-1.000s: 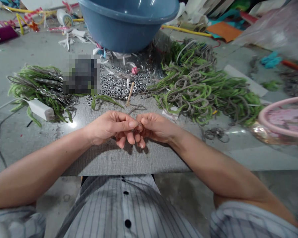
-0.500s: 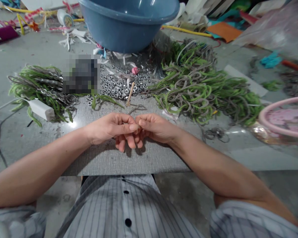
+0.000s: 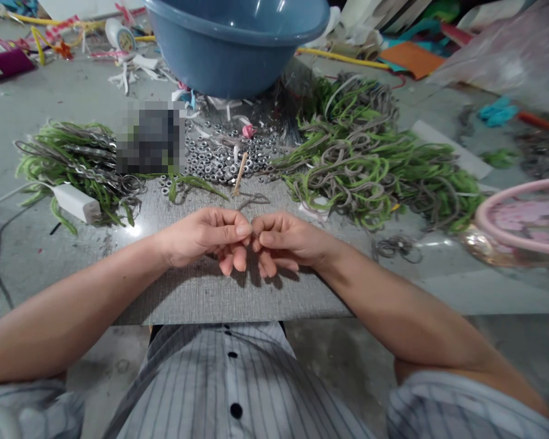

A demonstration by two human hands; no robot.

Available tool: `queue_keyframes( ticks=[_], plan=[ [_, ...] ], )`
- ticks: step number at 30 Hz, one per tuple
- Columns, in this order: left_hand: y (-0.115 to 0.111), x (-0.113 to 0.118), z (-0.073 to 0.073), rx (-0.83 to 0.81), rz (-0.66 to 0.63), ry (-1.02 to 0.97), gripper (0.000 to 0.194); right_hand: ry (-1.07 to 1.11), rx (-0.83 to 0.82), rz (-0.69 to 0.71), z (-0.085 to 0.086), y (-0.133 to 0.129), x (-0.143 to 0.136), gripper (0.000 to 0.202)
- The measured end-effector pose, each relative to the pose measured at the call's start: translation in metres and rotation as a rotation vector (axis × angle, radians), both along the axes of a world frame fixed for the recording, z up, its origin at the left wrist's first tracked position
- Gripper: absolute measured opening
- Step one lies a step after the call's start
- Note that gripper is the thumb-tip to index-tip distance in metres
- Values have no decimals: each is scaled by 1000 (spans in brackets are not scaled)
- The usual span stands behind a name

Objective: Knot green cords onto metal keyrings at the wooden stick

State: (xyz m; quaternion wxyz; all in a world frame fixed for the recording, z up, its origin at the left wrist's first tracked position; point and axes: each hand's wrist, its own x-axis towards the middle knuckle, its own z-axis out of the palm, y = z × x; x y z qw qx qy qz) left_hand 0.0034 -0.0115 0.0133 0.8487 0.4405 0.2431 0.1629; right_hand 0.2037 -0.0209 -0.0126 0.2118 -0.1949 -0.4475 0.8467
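Note:
Near the table's front edge, my left hand (image 3: 219, 235) pinches with thumb and forefinger. Facing it, my right hand (image 3: 283, 239) pinches too, its fingertips nearly touching the left ones. Between them shows only a tiny dark, thin bit, too small to name. Just beyond my hands lie a short grey cord (image 3: 255, 199) and a thin wooden stick (image 3: 241, 172). Behind these spreads a heap of small silver metal rings or nuts (image 3: 210, 152). A large pile of green and grey cords (image 3: 366, 158) lies to the right, and a smaller bundle of green cords (image 3: 68, 149) to the left.
A blue basin (image 3: 238, 49) stands at the back middle. A white plug-like block (image 3: 77, 202) with a cable sits at left. At right are a pink-rimmed clear container (image 3: 526, 216) and a tangle of dark wire (image 3: 396, 246). A pixelated patch hides part of the left side.
My right hand has shifted slightly right, opening a small gap between the fingertips. Its lower fingers have spread out of the left hand's. The left hand has barely moved.

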Motion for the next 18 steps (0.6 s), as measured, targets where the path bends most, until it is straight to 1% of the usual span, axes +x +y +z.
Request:
queue_keyframes(
  ticks=[2, 5, 8, 13, 15, 18],
  plan=[
    [0, -1, 0, 7, -3, 31, 40, -14, -10, 2, 1, 1, 0, 30],
    [1, -2, 1, 61, 27, 98, 40, -17, -10, -39, 1, 2, 0, 30],
    [0, -1, 2, 103, 26, 131, 42, -4, 4, -75, -1, 3, -1, 29],
    [-2, 0, 2, 62, 6, 56, 43, 23, -3, -48, -4, 2, -1, 28],
    [-2, 0, 1, 41, -2, 26, 41, 45, 0, -28, -5, 1, -1, 33],
    [-2, -1, -1, 43, -4, 10, 39, 48, 5, -34, -3, 0, -3, 40]
  ],
)
